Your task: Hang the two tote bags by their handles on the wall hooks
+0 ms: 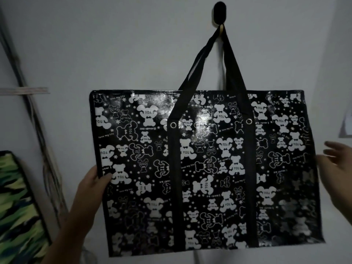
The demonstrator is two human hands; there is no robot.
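A large black tote bag [209, 168] printed with white bears hangs flat against the wall. Its black handles [198, 69] loop over a black oval wall hook [220, 13] at the top. My left hand [95, 181] pinches the bag's left edge, thumb on the front. My right hand [337, 161] is blurred beside the bag's right edge, fingers spread, holding nothing. A second tote bag [17, 206] with a green camouflage pattern shows at the lower left edge; its handles and any hook for it are out of view.
A bundle of cables [34, 119] runs diagonally down the white wall on the left, crossed by a pale strip [24, 90]. A pale sheet [346, 124] is stuck to the wall at the right edge.
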